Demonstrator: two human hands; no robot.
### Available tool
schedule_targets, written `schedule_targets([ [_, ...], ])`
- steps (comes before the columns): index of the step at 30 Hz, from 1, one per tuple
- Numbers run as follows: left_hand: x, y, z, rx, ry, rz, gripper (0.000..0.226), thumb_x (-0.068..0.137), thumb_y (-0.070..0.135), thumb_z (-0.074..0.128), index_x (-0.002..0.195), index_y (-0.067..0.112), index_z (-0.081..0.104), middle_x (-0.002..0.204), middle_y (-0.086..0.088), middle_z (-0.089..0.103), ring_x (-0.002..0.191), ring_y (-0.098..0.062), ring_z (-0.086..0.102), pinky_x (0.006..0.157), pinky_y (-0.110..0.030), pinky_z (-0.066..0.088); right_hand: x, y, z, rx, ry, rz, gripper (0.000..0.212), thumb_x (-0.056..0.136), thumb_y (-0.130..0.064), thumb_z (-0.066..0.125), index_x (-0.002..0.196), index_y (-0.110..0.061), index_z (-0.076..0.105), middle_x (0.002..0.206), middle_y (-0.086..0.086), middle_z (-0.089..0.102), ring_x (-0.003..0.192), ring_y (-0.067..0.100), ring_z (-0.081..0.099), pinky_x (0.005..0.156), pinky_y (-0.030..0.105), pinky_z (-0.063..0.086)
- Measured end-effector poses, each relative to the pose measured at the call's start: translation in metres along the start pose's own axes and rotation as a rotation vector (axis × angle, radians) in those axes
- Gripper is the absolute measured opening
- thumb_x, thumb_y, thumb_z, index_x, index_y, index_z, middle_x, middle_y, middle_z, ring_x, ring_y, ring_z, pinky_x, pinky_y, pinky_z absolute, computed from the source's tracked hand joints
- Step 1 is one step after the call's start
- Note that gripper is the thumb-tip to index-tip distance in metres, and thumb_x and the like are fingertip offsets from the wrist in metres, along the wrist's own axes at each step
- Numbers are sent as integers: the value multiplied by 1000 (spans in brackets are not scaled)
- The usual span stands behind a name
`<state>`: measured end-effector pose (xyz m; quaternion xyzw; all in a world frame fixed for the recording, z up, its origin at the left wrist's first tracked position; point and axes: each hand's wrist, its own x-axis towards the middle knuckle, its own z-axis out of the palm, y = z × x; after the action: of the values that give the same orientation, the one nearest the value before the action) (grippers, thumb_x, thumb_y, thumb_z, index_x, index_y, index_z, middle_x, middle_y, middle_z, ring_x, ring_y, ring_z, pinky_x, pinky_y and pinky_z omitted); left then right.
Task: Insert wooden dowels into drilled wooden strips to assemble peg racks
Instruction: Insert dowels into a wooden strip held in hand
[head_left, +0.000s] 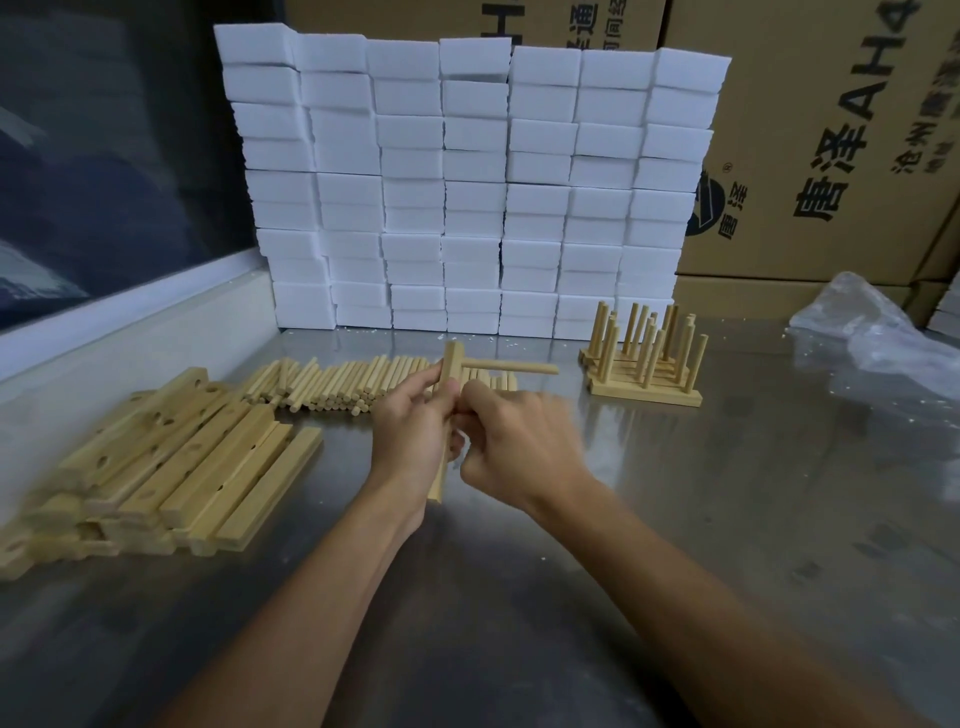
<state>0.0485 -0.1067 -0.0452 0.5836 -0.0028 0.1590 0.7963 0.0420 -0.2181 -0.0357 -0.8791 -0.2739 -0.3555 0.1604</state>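
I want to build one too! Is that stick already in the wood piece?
In. The dowel juts sideways from the strip's top end.

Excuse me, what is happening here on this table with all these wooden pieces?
A person is assembling peg racks. The left hand grips a drilled wooden strip held nearly upright, with one dowel already sticking out near its top. The right hand is at the strip, its grip blurred. Loose dowels lie behind, spare strips to the left, and finished racks stand to the right on the metal table.
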Motion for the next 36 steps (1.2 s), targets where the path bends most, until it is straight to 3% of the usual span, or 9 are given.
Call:
schedule_targets([
  [4, -1, -4, -1, 65, 4, 73, 24, 97, 9, 59, 93, 30, 69, 72, -1, 71, 69, -17, 61, 58, -25, 51, 7, 1, 0, 140, -142, 226, 8, 82, -23, 54, 74, -21, 53, 67, 1, 63, 74, 35, 59, 59, 32, 33],
  [7, -1, -7, -2, 65, -36, 122, 25, 98, 10, 58, 105, 31, 69, 81, -18, 66, 72, -25, 56, 63, -37, 45, 16, 5, -5, 359, -231, 402, 15, 81, -18, 62, 66, -16, 61, 56, -6, 55, 61, 19, 53, 59, 27, 36],
  [14, 1, -11, -1, 126, -67, 174, 33, 97, 10, 59, 107, 41, 67, 67, -7, 56, 57, -18, 47, 50, -28, 39, 20, 15, -14, 690, -356, 582, 22, 80, -2, 60, 62, -11, 67, 53, 0, 61, 50, 10, 50, 52, 22, 40],
  [17, 4, -11, -3, 96, -40, 107, 29, 97, 11, 61, 105, 38, 68, 68, -3, 63, 54, -10, 53, 46, -22, 43, 18, 14, -9, 664, -312, 533, 21, 81, -2, 59, 65, -13, 68, 58, 5, 67, 47, 8, 53, 51, 20, 44],
  [19, 6, -12, -6, 52, 1, 39, 24, 96, 11, 62, 107, 31, 68, 64, 4, 66, 50, -8, 55, 44, -22, 44, 17, 14, -3, 515, -298, 421, 14, 84, -10, 63, 72, -11, 71, 66, 7, 71, 58, 17, 61, 60, 30, 53],
  [21, 8, -14, -10, 13, 52, -15, 23, 95, 12, 64, 113, 26, 68, 66, 4, 67, 50, -9, 56, 46, -24, 45, 16, 13, 3, 372, -286, 320, 15, 88, -22, 66, 78, -13, 73, 69, 3, 69, 68, 21, 62, 68, 36, 54],
  [25, 15, -16, -18, -16, 170, -49, 29, 95, 13, 64, 122, 23, 65, 76, -2, 68, 47, -12, 51, 45, -25, 44, 13, 18, 4, 293, -217, 277, 17, 87, -36, 68, 84, -21, 75, 77, -5, 72, 78, 17, 65, 72, 33, 54],
  [31, 23, -15, -29, -64, 331, -91, 25, 95, 13, 62, 116, 26, 67, 84, -2, 70, 44, -9, 54, 43, -22, 46, 10, 38, 1, 459, -208, 455, 21, 90, -39, 65, 93, -19, 74, 80, -2, 74, 75, 17, 69, 78, 40, 57],
  [36, 26, -13, -32, -124, 401, -145, 21, 97, 13, 58, 115, 18, 69, 97, -7, 68, 49, -15, 53, 44, -23, 46, 8, 63, 15, 564, -254, 700, 19, 94, -26, 62, 86, -14, 74, 77, 1, 75, 69, 14, 71, 82, 42, 59],
])
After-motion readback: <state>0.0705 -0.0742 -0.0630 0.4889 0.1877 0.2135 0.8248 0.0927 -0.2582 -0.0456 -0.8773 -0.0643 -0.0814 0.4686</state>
